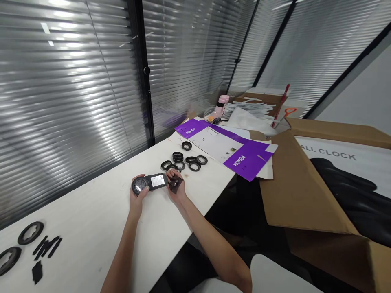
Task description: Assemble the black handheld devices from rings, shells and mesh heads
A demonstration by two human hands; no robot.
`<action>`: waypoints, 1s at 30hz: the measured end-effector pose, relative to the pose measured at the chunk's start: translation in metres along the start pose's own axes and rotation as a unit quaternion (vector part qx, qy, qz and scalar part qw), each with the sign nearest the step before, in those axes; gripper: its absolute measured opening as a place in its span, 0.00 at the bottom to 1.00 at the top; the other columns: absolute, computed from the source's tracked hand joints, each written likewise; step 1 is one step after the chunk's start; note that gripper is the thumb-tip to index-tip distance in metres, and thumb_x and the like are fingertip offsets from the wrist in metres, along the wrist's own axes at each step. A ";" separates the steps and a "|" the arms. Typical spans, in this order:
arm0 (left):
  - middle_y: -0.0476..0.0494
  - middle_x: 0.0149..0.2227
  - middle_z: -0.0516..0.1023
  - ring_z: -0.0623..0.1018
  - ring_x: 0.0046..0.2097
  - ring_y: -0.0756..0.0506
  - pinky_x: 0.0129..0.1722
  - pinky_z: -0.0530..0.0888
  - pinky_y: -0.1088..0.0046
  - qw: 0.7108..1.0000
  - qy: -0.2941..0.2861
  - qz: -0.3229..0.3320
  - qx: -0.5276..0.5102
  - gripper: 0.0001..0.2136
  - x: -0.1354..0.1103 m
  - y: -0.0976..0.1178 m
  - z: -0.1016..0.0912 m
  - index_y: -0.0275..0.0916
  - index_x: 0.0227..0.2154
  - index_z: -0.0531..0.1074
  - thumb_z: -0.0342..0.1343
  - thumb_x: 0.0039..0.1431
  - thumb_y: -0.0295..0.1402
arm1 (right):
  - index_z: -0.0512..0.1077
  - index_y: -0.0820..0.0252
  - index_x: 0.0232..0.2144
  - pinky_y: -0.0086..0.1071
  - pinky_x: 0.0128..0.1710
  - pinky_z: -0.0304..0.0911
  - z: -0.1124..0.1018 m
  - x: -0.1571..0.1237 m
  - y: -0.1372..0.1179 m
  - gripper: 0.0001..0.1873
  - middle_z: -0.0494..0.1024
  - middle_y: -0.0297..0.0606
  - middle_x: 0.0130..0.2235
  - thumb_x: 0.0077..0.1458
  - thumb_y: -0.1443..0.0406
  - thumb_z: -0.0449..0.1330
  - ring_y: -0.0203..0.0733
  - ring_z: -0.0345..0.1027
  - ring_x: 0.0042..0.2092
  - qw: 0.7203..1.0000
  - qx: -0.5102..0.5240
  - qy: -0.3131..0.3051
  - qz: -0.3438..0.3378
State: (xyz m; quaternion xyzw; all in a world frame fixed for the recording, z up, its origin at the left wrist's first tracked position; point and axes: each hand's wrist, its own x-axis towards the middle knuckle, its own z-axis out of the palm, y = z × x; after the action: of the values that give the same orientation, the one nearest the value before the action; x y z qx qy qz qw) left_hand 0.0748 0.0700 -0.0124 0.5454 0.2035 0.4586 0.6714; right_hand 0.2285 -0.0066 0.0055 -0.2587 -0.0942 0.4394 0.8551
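Observation:
My left hand point(139, 197) is closed around the round end of a black handheld device point(148, 182). That end has a perforated, grille-like face, and a white printed label sits on the narrower part. My right hand point(179, 191) is at the device's far end, with fingers curled round a small dark brown-black piece point(175, 184) whose kind I cannot make out. Just beyond the hands lie several black rings point(194, 166) with notched inner edges, some of them stacked or overlapping. One more black ring point(186, 145) lies apart, farther back.
Large black rings point(30, 233), thin black strips point(45, 247) and a small black piece point(37, 272) lie at the table's near left. A purple and white HOMEd sheet point(249, 162) covers the back right. An open cardboard box point(290, 195) stands right; window blinds point(76, 81) border the table.

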 end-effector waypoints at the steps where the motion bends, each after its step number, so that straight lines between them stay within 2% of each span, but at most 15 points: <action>1: 0.43 0.39 0.78 0.79 0.39 0.41 0.38 0.82 0.63 1.000 0.004 -0.001 -0.002 0.28 -0.001 0.001 0.001 0.40 0.48 0.77 0.73 0.46 0.47 | 0.57 0.54 0.24 0.25 0.18 0.53 0.001 0.001 0.001 0.18 0.57 0.26 0.24 0.51 0.65 0.65 0.32 0.52 0.23 1.000 -0.002 0.007 0.005; 5: 0.45 0.39 0.77 0.78 0.38 0.43 0.39 0.81 0.65 1.000 0.022 0.011 -0.013 0.25 -0.002 0.004 0.002 0.40 0.49 0.77 0.72 0.50 0.46 | 0.57 0.54 0.25 0.25 0.18 0.56 0.002 0.003 0.003 0.19 0.62 0.26 0.24 0.56 0.61 0.66 0.32 0.57 0.23 0.999 -0.010 0.033 0.013; 7: 0.44 0.39 0.78 0.79 0.38 0.43 0.38 0.81 0.64 0.999 0.030 0.005 -0.013 0.26 -0.001 0.005 0.001 0.40 0.48 0.77 0.73 0.48 0.46 | 0.59 0.54 0.25 0.25 0.18 0.58 0.002 0.005 0.005 0.20 0.65 0.26 0.24 0.57 0.60 0.67 0.32 0.60 0.23 0.999 -0.014 0.043 0.017; 12: 0.43 0.39 0.78 0.79 0.38 0.42 0.38 0.82 0.63 0.999 0.033 0.003 -0.006 0.28 0.002 0.005 -0.002 0.40 0.48 0.77 0.74 0.46 0.47 | 0.66 0.56 0.27 0.24 0.19 0.64 -0.001 0.006 0.007 0.19 0.72 0.26 0.25 0.52 0.61 0.74 0.31 0.66 0.24 0.997 -0.034 0.059 0.021; 18: 0.44 0.38 0.78 0.80 0.39 0.42 0.37 0.82 0.65 1.000 0.021 0.013 0.007 0.28 0.004 0.005 -0.005 0.40 0.49 0.76 0.74 0.46 0.45 | 0.72 0.57 0.31 0.24 0.14 0.62 0.000 0.004 0.007 0.20 0.79 0.30 0.28 0.48 0.57 0.78 0.33 0.70 0.23 0.996 -0.056 0.062 0.027; 20: 0.44 0.38 0.77 0.79 0.38 0.43 0.36 0.82 0.66 1.000 0.018 0.019 0.011 0.28 0.003 0.006 -0.003 0.40 0.48 0.77 0.75 0.45 0.45 | 0.72 0.57 0.31 0.25 0.16 0.65 0.002 0.003 0.007 0.21 0.82 0.32 0.30 0.47 0.56 0.79 0.36 0.75 0.26 0.996 -0.056 0.065 0.028; 24: 0.43 0.39 0.78 0.79 0.39 0.43 0.35 0.81 0.69 0.999 0.019 0.035 0.019 0.27 0.001 0.009 0.003 0.40 0.49 0.76 0.74 0.46 0.44 | 0.71 0.55 0.31 0.31 0.24 0.73 0.004 0.001 0.006 0.22 0.87 0.40 0.40 0.48 0.54 0.78 0.50 0.84 0.41 0.997 -0.050 0.039 0.036; 27: 0.43 0.40 0.78 0.79 0.40 0.43 0.35 0.81 0.69 0.999 0.026 0.032 0.022 0.27 -0.002 0.012 0.008 0.41 0.49 0.76 0.74 0.47 0.44 | 0.71 0.54 0.33 0.30 0.21 0.71 0.006 0.001 0.006 0.21 0.87 0.43 0.42 0.49 0.54 0.78 0.54 0.84 0.45 0.998 -0.052 0.021 0.035; 30: 0.43 0.40 0.78 0.79 0.40 0.43 0.35 0.81 0.69 0.999 0.043 0.027 0.019 0.26 -0.004 0.014 0.010 0.41 0.49 0.76 0.73 0.49 0.43 | 0.72 0.55 0.33 0.27 0.18 0.66 0.007 0.001 0.005 0.19 0.87 0.44 0.43 0.51 0.54 0.76 0.54 0.83 0.46 0.998 -0.051 0.020 0.039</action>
State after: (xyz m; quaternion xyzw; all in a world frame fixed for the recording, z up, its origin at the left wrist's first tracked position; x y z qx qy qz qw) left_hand 0.0752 0.0612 0.0031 0.5428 0.2261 0.4959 0.6390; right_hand 0.2225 -0.0009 0.0086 -0.3146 -0.0891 0.4620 0.8244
